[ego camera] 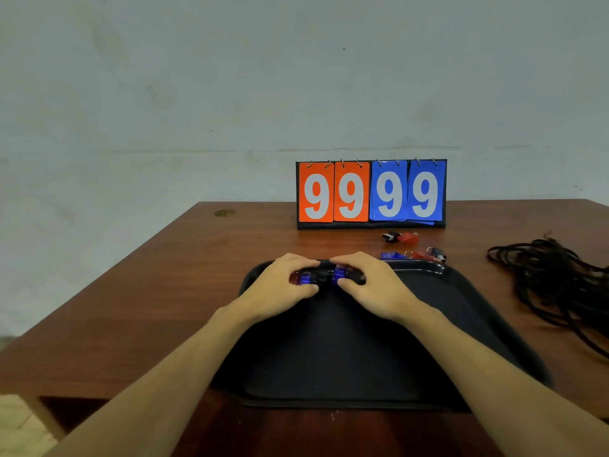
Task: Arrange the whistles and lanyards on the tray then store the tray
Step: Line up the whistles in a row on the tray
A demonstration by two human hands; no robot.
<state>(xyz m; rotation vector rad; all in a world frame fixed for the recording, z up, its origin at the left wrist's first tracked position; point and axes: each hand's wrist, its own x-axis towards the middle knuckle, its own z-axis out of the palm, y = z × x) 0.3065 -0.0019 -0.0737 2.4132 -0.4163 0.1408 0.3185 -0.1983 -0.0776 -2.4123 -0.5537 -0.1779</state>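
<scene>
Head camera: a brown wooden table (230, 245) stands against a pale, blotchy wall (164, 94), with light flooring visible past its corner at 7 o'clock. A flip scoreboard (371, 193) stands upright at the table's far edge, 12 o'clock from the hands, showing four nines: two on orange cards, two on blue.

A black plastic tray (346, 351) lies at the centre, on the table's near part. Both hands rest on its far end, at the tray's 12 o'clock. The left hand (286, 285) and right hand (372, 285) are curled, fingers and thumbs closed loosely around a short row of whistles (321, 278); red, blue and black ones show between the fingers, their exact count hidden. This row is the tray's only visible contents.

Five loose whistles lie on the bare table at about 1 o'clock from the tray, between it and the scoreboard: a black and red pair (400, 238) farther back, and a blue, red and dark-blue trio (414, 255) just beside the tray's rim.

A tangled heap of black lanyards (557, 278) sits at 3 o'clock, apart from the tray.
</scene>
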